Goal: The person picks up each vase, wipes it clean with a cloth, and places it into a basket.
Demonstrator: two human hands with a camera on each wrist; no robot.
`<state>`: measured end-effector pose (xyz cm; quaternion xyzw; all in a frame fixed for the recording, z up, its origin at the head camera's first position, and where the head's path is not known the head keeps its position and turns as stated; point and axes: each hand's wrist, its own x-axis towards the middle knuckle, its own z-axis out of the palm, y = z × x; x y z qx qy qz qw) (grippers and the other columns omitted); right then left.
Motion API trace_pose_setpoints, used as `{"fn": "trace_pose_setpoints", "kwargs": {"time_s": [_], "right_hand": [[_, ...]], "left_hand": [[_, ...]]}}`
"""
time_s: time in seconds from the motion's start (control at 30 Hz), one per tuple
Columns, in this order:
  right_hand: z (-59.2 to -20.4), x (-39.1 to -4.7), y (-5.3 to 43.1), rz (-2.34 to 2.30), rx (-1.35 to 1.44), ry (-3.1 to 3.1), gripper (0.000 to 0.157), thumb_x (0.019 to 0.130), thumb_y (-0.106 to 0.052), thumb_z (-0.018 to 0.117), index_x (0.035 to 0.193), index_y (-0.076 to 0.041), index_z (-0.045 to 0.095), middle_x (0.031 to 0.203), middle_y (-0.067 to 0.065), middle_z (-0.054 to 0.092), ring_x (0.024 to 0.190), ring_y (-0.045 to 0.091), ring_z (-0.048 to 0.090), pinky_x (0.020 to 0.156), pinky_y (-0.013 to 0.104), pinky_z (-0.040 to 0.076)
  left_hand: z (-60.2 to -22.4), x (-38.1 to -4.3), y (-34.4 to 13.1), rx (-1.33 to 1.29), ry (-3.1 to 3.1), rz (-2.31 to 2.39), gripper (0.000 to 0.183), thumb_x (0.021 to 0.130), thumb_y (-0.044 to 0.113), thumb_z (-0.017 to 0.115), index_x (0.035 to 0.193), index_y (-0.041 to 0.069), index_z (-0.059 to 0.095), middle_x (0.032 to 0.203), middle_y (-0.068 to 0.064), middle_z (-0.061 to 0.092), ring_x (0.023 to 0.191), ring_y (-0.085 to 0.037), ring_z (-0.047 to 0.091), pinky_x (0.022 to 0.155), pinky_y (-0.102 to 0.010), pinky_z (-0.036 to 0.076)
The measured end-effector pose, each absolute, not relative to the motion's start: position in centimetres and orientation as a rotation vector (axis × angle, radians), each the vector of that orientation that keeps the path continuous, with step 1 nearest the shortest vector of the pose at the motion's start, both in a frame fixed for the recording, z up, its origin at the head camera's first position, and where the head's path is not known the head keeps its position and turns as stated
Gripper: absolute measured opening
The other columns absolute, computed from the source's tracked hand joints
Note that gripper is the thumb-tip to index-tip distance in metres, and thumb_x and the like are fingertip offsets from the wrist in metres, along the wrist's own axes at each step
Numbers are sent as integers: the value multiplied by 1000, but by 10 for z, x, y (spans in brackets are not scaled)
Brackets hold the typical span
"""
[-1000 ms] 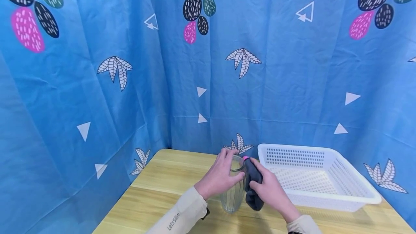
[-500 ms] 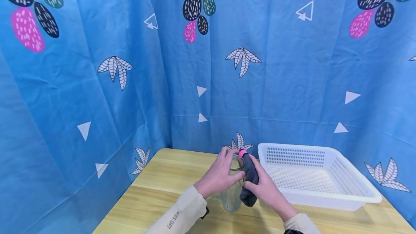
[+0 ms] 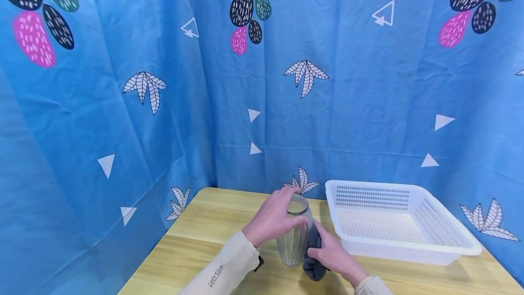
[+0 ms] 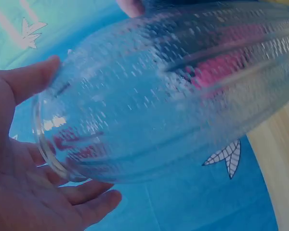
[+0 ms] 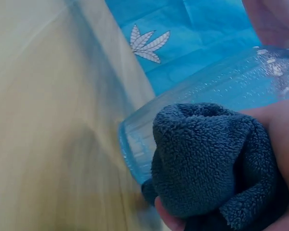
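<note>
A clear ribbed glass vase (image 3: 291,245) stands on the wooden table, its rounded rim upward. My left hand (image 3: 271,218) holds it near the rim, thumb on one side and fingers round the far side; the left wrist view shows the textured glass (image 4: 144,106) close up. In my right hand (image 3: 333,253) is a dark grey towelling cloth (image 3: 314,267), bunched and pressed against the vase's right side. The right wrist view has the cloth (image 5: 202,159) in folds over the lower part of the glass. A pink patch of the cloth (image 4: 216,72) shows through the vase.
A white perforated plastic basket (image 3: 409,255) sits on the table (image 3: 196,240) to the right of the hands. Blue patterned curtains (image 3: 262,104) hang behind the table and along its left side.
My right hand has moved the cloth down along the vase's side, and its pink end has gone from the head view. My left hand and the vase have stayed nearly still.
</note>
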<state>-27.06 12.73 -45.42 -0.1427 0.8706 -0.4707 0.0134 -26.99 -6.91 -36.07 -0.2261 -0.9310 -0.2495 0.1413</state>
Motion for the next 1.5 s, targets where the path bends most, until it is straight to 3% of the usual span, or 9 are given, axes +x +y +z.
{"fn": "trace_pose_setpoints", "kwargs": {"time_s": [0.2,0.4,0.6,0.77,0.97,1.1,1.27,1.5], "right_hand": [[-438,-272,135,-1478,-424,2711,85,76,-6,70,155,-8,38,142,24,54,114,30,58,87,42,48],[-405,-267,137,-1466,-478,2833,82,77,-4,68,154,-22,43,138,20,58,95,25,58,74,36,47],[-385,-260,133,-1360,-695,3050,85,77,-3,69,155,-21,41,137,18,59,96,25,59,72,37,47],[-398,-260,129,-1327,-661,3053,89,78,-4,70,158,-17,34,140,19,56,100,24,59,77,38,48],[-425,-264,128,-1397,-635,2898,90,78,-1,69,159,-12,30,143,20,54,112,27,61,88,45,50],[-446,-264,128,-1323,-665,2827,89,76,-4,71,156,-2,32,132,24,61,108,30,64,85,45,52],[-461,-266,128,-1229,-710,2794,85,75,-8,73,152,-2,36,120,23,67,100,29,65,80,44,52],[-454,-265,130,-1185,-666,2821,79,76,-8,72,149,0,42,122,23,66,103,30,64,83,48,52]], "left_hand": [[-355,-269,-67,-681,-2736,-850,63,91,39,72,147,21,47,153,3,47,142,-25,44,113,-49,39],[-358,-271,-64,-742,-2726,-835,61,88,33,69,145,20,49,147,2,50,137,-27,46,110,-49,41],[-367,-273,-61,-739,-2650,-720,65,87,42,69,144,18,50,135,1,54,125,-24,50,105,-45,43],[-374,-275,-59,-757,-2594,-703,67,91,54,68,146,21,49,134,1,54,122,-21,50,104,-43,41],[-377,-276,-58,-735,-2574,-728,63,92,46,70,146,22,49,131,4,53,122,-19,50,103,-41,43],[-378,-276,-59,-738,-2575,-758,62,90,43,70,144,22,49,132,5,53,123,-17,49,104,-40,44],[-377,-276,-62,-723,-2588,-816,64,88,43,70,144,22,48,136,5,48,124,-16,48,104,-40,45],[-377,-274,-60,-635,-2637,-820,70,87,49,68,147,23,43,132,1,43,117,-15,47,98,-38,49]]}}
